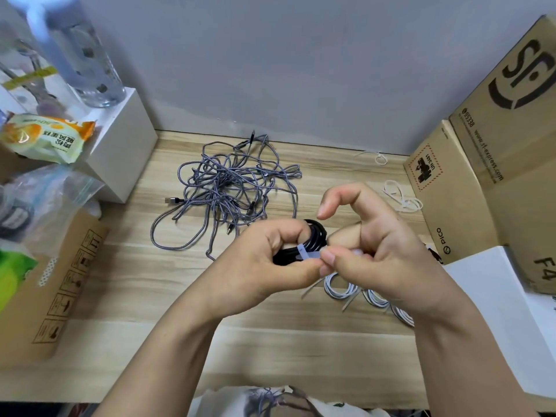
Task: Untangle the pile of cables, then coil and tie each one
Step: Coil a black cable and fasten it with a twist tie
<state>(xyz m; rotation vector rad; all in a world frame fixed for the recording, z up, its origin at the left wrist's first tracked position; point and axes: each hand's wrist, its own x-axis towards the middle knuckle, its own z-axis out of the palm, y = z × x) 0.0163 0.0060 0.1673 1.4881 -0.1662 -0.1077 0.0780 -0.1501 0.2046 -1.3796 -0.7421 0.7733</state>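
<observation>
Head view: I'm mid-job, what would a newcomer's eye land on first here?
First, the two hands at centre: the left hand grips a coiled black cable while the right hand pinches a white tie wrapped round it. Behind them a tangled grey braided cable pile sprawls on the wooden table, and white coiled cables lie under the right hand.

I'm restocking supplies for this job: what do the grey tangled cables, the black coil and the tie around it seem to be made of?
The grey tangled cables look braided, probably woven nylon: a speckled, matte weave shows along them. The black coil, held in the left hand, looks like smooth rubber or PVC with a slight sheen. The white tie, pinched by the right hand, looks like translucent plastic, likely a nylon zip tie.
</observation>
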